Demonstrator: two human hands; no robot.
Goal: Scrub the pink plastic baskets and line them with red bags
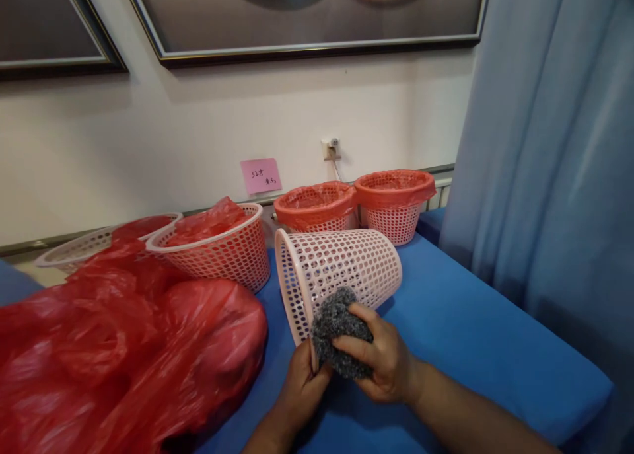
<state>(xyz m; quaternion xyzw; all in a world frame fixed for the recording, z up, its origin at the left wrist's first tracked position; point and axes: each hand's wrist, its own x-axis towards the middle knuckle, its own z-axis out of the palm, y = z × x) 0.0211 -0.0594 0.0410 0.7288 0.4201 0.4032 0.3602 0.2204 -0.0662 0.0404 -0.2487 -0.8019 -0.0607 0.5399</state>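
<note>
From where I stood, a pink basket (pixel 356 259) lay on its side in the middle of the blue-covered surface (pixel 460 322), its mouth facing nine o'clock and its base three. Taking that basket as the centre of the dial, with twelve towards the wall, the person's left hand (pixel 303 381) was at seven, grasping the rim with the thumb near the edge. The right hand (pixel 389 361) was at about five, its fingers curled round a bunched, fuzzy grey cloth (pixel 339 338) held up against the rim and nearby side, just beside the left hand. Two upright baskets with red liners folded over their rims stood behind: one (pixel 317 206) near twelve, partly hidden by the lying basket, the other (pixel 396 209) at one. Between nine and ten stood a pale basket (pixel 238 256) with crumpled red plastic inside, and beyond it another whitish basket (pixel 89 248), partly covered. A big heap of red plastic (pixel 148 341) spread between eight and nine. On the wall, a pink note (pixel 261 176) with handwriting showed at eleven and a socket (pixel 329 150) with a plug at twelve. A blue curtain (pixel 539 143) hung towards two.
</note>
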